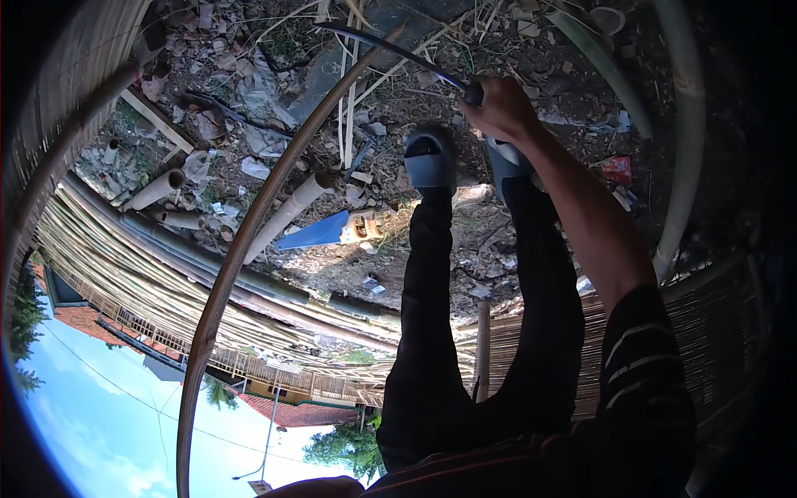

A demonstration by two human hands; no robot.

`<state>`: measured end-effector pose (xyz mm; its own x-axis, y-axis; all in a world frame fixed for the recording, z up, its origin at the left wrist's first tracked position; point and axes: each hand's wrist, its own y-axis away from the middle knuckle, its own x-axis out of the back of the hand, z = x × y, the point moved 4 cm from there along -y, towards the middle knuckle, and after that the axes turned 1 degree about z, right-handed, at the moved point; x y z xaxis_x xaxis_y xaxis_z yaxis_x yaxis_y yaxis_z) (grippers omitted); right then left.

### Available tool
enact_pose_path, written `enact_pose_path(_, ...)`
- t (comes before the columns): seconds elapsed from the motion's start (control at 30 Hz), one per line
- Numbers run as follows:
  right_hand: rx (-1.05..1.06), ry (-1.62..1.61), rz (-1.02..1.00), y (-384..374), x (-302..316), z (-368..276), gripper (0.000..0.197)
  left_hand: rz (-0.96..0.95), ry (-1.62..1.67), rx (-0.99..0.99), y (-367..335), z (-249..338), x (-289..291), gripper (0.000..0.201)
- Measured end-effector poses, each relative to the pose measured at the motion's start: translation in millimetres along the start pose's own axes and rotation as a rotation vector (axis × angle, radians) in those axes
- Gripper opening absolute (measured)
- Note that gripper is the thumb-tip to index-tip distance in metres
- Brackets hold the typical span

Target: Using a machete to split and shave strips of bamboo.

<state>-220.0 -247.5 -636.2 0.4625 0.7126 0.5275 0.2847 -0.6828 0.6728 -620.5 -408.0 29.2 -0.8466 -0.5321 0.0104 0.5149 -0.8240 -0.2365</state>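
My right hand (pixel 502 112) is closed around the dark handle of a long, slightly curved machete (pixel 432 68). Its narrow blade reaches left from my fist. Near the top of the view the blade crosses the tip of a long brown pole (pixel 219 290), perhaps split bamboo; whether they touch I cannot tell. The pole runs from the lower left up to the blade, and its lower end leaves the picture. My left hand is not in view.
A handsaw (pixel 320 233) with a blue blade lies left of my grey slippers (pixel 432 162). Cut bamboo tubes (pixel 290 214) and pale strips (pixel 347 116) lie on the littered ground. A thick bamboo pole (pixel 687 108) curves along the right; woven bamboo screens (pixel 540 349) stand nearby.
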Motion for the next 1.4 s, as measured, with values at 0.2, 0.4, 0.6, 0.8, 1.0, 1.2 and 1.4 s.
enact_pose_path(0.2, -0.004, 0.056, 0.026, -31, -2, 26, 0.030, -0.001, -0.131, -0.024, 3, 3, 6, 0.028)
enact_pose_path(0.4, -0.166, 0.085, -0.121, -26, -3, 62, 0.034, 0.018, -0.195, -0.027, 5, -7, 4, 0.029)
enact_pose_path(0.6, -0.202, 0.097, 0.036, -10, 8, 62, 0.042, 0.032, -0.324, -0.176, -7, -19, -34, 0.029)
enact_pose_path(0.8, -0.823, -1.190, -0.120, 128, -31, 11, 0.022, 0.614, -0.025, -0.280, -7, -71, -119, 0.039)
enact_pose_path(1.0, -1.028, -1.457, -0.291, 283, -16, -73, 0.028, 0.332, 0.203, -0.166, -19, -56, -98, 0.041)
enact_pose_path(1.2, 0.269, -0.700, 0.008, 294, 80, -227, 0.023, 0.283, 0.235, -0.200, -11, -64, -105, 0.048)
enact_pose_path(1.4, 0.666, -0.408, 0.013, 251, 81, -274, 0.023, 0.328, 0.321, -0.231, 8, -66, -99, 0.053)
